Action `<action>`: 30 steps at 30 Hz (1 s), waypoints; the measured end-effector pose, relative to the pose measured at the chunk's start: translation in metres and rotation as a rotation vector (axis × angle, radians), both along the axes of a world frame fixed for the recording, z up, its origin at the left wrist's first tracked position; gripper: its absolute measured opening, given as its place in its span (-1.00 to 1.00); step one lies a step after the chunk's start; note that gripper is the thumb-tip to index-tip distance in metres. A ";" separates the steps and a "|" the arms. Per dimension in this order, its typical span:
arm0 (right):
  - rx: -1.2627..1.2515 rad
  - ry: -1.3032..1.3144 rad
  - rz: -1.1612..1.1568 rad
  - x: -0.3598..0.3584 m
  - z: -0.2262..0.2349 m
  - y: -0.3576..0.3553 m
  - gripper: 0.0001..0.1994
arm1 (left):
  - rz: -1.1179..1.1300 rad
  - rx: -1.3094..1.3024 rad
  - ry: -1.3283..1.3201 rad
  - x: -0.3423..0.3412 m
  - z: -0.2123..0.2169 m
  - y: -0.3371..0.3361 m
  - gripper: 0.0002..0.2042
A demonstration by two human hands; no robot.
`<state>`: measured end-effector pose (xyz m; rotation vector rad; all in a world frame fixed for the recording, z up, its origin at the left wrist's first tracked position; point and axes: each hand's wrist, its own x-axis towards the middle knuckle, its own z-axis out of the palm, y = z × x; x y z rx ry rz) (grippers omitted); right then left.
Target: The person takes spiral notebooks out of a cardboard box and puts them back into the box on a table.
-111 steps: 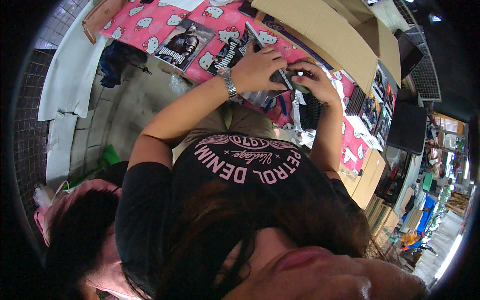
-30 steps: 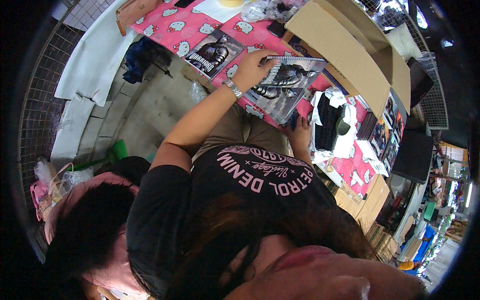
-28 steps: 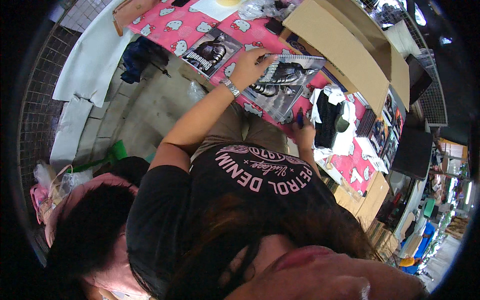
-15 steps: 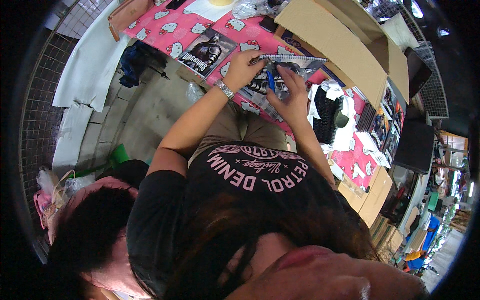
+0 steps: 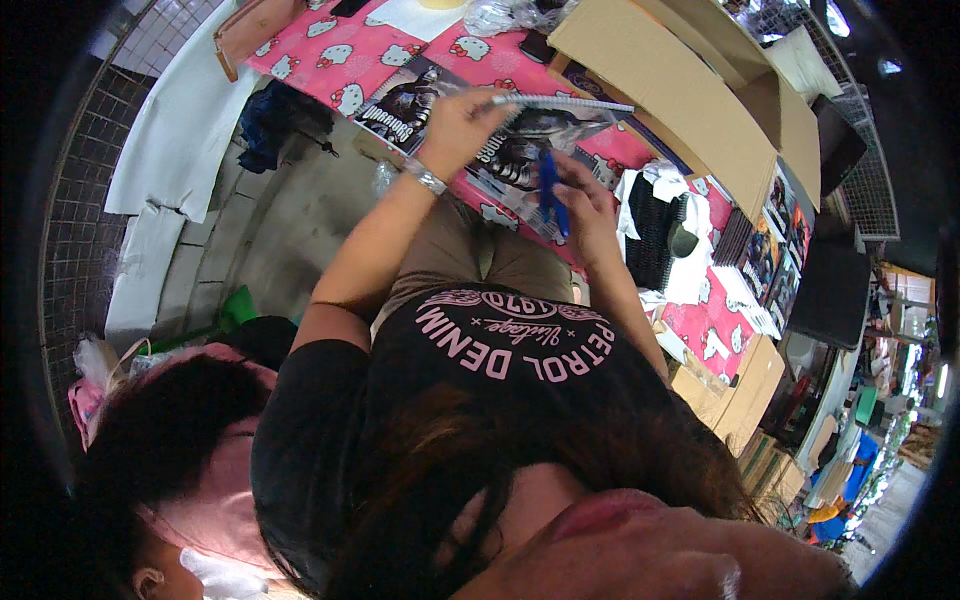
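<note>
At the pink table's near edge, my left hand [image 5: 462, 130] is closed on the bound end of a spiral notebook [image 5: 520, 150] with a dark grey picture cover. Its pale coil [image 5: 570, 102] runs along the far side, and the cover tilts toward me. In my closed right hand [image 5: 590, 205] is a slim blue hand tool [image 5: 549, 190], beside the notebook's right part and apart from the coil. The tool's exact kind is hard to make out. Partly behind my left hand, a similar dark picture cover [image 5: 398, 105] lies flat on the table.
Beyond the notebook stands an open cardboard box [image 5: 650, 70]. To the right, black coils [image 5: 652, 230] lie on white paper, near stacked printed covers [image 5: 765, 245]. A tan pouch [image 5: 255, 35] sits at the table's far left. Another person in pink [image 5: 215, 470] is close at my left.
My right hand has drawn back from the coil toward me with the blue tool. My left hand has shifted slightly left and the notebook with it, showing more of its cover.
</note>
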<state>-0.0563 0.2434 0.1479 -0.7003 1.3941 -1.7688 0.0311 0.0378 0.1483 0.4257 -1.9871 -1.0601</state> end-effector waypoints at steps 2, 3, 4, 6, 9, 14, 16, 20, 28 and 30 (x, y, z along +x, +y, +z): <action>0.062 0.234 -0.173 -0.017 -0.011 0.024 -0.53 | 0.040 -0.013 0.037 0.013 0.022 -0.033 -0.77; 0.086 0.211 -0.259 -0.026 -0.023 0.037 -0.54 | 0.089 -0.149 -0.027 0.017 0.039 -0.052 -0.77; 0.108 0.185 -0.338 -0.034 -0.037 0.048 -0.55 | 0.144 -0.288 -0.095 0.023 0.057 -0.068 -0.76; 0.398 0.259 -0.387 -0.056 -0.086 0.075 -0.56 | 0.143 -0.550 -0.236 0.012 0.085 -0.086 -0.82; 0.730 0.721 -0.317 -0.053 -0.129 0.086 -0.59 | 0.070 -0.756 -0.660 -0.026 0.050 -0.123 -0.77; 0.751 0.948 -0.358 -0.049 -0.099 0.070 -0.63 | -0.078 -0.677 -0.871 -0.069 -0.051 -0.144 -0.68; 0.728 0.879 -0.417 -0.066 -0.076 0.074 -0.67 | -0.043 -0.523 -0.638 -0.057 -0.106 -0.167 -0.61; 0.791 1.258 -0.585 -0.120 -0.089 0.112 -0.76 | 0.030 -0.378 -1.071 -0.026 -0.116 -0.197 -0.38; 1.313 1.325 -0.448 -0.130 -0.106 0.091 -0.66 | 0.119 -0.143 -0.940 0.037 -0.176 -0.233 -0.31; 1.320 1.274 -0.403 -0.136 -0.112 0.095 -0.67 | 0.119 -0.181 -1.011 0.034 -0.177 -0.232 -0.33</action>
